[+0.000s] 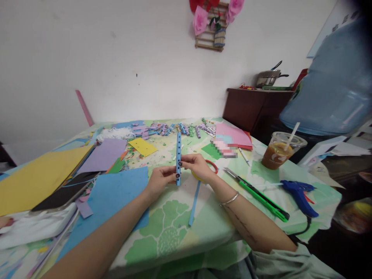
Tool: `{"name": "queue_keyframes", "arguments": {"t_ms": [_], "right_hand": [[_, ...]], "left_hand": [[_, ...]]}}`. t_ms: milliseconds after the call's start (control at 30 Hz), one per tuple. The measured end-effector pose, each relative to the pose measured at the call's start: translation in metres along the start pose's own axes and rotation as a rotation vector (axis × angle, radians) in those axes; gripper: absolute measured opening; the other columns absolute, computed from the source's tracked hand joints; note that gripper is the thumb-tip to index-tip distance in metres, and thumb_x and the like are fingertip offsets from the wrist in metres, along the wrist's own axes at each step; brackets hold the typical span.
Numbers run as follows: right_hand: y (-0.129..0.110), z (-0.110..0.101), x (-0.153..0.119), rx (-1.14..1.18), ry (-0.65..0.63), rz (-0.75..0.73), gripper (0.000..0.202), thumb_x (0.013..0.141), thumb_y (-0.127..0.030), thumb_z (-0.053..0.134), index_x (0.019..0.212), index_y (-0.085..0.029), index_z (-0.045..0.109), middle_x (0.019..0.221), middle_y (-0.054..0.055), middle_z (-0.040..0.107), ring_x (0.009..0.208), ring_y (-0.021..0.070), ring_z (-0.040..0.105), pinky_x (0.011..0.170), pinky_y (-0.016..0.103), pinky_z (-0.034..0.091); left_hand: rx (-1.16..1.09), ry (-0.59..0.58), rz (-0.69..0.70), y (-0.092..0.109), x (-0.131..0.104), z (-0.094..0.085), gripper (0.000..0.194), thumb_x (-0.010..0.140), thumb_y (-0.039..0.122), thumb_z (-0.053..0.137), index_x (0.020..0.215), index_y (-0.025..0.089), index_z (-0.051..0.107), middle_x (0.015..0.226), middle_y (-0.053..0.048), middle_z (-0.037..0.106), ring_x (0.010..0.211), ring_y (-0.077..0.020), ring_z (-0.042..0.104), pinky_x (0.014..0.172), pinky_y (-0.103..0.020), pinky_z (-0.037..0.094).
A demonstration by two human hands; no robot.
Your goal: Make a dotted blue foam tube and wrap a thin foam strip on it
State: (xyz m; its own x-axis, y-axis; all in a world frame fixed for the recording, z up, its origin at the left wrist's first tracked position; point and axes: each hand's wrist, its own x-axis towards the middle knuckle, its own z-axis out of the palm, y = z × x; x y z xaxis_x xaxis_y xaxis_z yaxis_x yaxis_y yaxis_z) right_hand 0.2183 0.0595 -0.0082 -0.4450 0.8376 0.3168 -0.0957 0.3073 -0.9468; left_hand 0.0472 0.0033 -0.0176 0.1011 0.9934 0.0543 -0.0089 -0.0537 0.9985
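A narrow blue strip (178, 149) with a row of dark dots stands upright between my hands above the table. My left hand (161, 179) pinches its lower part from the left, thumb on the front. My right hand (197, 166) grips it slightly higher from the right, fingers closed on it. Partly behind my right hand lies a roll of tape (213, 166) with a red and yellow ring. A plain blue paper strip (194, 205) rests on the cloth below my right hand. To the left is a large blue sheet (116, 197).
Right: a green utility knife (258, 195), a blue glue gun (300, 195) and a drink cup (279, 151). Left: a dark phone (65, 192), yellow sheets (43, 170) and purple paper (103, 155). Several small curled paper pieces (183, 129) lie along the back.
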Motion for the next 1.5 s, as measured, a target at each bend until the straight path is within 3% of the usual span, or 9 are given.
{"name": "queue_keyframes", "arguments": {"t_ms": [400, 600, 733, 933, 1067, 1200, 1367, 1500], "right_hand": [[-0.004, 0.0, -0.002, 0.003, -0.006, 0.003, 0.029, 0.069, -0.032, 0.075, 0.093, -0.015, 0.074, 0.09, 0.006, 0.074, 0.084, 0.0207, 0.068, 0.081, 0.035, 0.052], [-0.002, 0.0, -0.001, 0.015, 0.039, 0.003, 0.025, 0.07, -0.029, 0.073, 0.09, -0.015, 0.072, 0.087, 0.006, 0.074, 0.081, 0.0192, 0.068, 0.078, 0.033, 0.052], [-0.002, -0.001, 0.001, 0.005, 0.093, -0.003, 0.026, 0.069, -0.03, 0.072, 0.09, -0.015, 0.07, 0.086, 0.006, 0.074, 0.078, 0.0176, 0.066, 0.074, 0.03, 0.051], [-0.003, 0.0, 0.001, -0.109, 0.116, -0.01, 0.029, 0.071, -0.034, 0.069, 0.092, -0.014, 0.07, 0.088, 0.007, 0.074, 0.076, 0.0169, 0.066, 0.065, 0.027, 0.049], [-0.005, -0.004, 0.001, -0.296, 0.148, -0.026, 0.024, 0.075, -0.03, 0.064, 0.094, -0.016, 0.071, 0.087, 0.007, 0.073, 0.075, 0.0171, 0.065, 0.066, 0.028, 0.048], [-0.009, -0.016, 0.002, -0.538, 0.256, -0.032, 0.007, 0.073, -0.021, 0.064, 0.075, -0.019, 0.071, 0.075, 0.004, 0.071, 0.071, 0.0182, 0.062, 0.073, 0.032, 0.045], [-0.017, -0.033, 0.003, -0.708, 0.412, 0.017, 0.01, 0.076, -0.021, 0.059, 0.073, -0.019, 0.069, 0.068, 0.004, 0.069, 0.066, 0.0182, 0.062, 0.067, 0.03, 0.043], [-0.021, -0.041, 0.004, -0.77, 0.512, 0.045, 0.013, 0.078, -0.026, 0.058, 0.072, -0.018, 0.066, 0.068, 0.005, 0.069, 0.066, 0.0186, 0.062, 0.064, 0.029, 0.042]], "left_hand": [[-0.026, -0.012, -0.003, 0.004, -0.001, 0.002, 0.045, 0.054, 0.04, 0.085, 0.09, 0.014, 0.076, 0.081, -0.006, 0.074, 0.068, -0.0169, 0.064, 0.067, -0.031, 0.054], [0.024, -0.026, 0.039, 0.003, 0.0, 0.003, 0.043, 0.06, 0.036, 0.08, 0.098, 0.015, 0.074, 0.083, -0.006, 0.074, 0.071, -0.0172, 0.064, 0.072, -0.032, 0.053], [0.074, -0.027, 0.07, 0.001, 0.001, 0.002, 0.048, 0.056, 0.025, 0.081, 0.103, 0.015, 0.073, 0.09, -0.006, 0.074, 0.078, -0.019, 0.065, 0.074, -0.031, 0.052], [0.138, -0.003, 0.069, 0.0, 0.0, 0.004, 0.041, 0.058, 0.025, 0.077, 0.098, 0.014, 0.074, 0.079, -0.005, 0.073, 0.067, -0.0182, 0.065, 0.064, -0.029, 0.051], [0.195, 0.086, 0.065, 0.001, 0.002, 0.001, 0.039, 0.058, 0.025, 0.075, 0.096, 0.014, 0.073, 0.076, -0.005, 0.073, 0.065, -0.0181, 0.065, 0.062, -0.028, 0.051], [0.248, 0.221, 0.053, -0.001, 0.013, -0.016, 0.051, 0.059, 0.027, 0.074, 0.107, 0.012, 0.067, 0.082, -0.007, 0.073, 0.073, -0.0204, 0.068, 0.068, -0.03, 0.054], [0.365, 0.39, -0.002, -0.009, 0.028, -0.045, 0.054, 0.058, 0.031, 0.076, 0.107, 0.014, 0.061, 0.085, -0.009, 0.074, 0.068, -0.0205, 0.068, 0.057, -0.027, 0.051], [0.453, 0.447, -0.011, -0.01, 0.032, -0.055, 0.046, 0.062, 0.033, 0.075, 0.101, 0.015, 0.06, 0.082, -0.009, 0.074, 0.063, -0.019, 0.066, 0.051, -0.025, 0.048]]}}
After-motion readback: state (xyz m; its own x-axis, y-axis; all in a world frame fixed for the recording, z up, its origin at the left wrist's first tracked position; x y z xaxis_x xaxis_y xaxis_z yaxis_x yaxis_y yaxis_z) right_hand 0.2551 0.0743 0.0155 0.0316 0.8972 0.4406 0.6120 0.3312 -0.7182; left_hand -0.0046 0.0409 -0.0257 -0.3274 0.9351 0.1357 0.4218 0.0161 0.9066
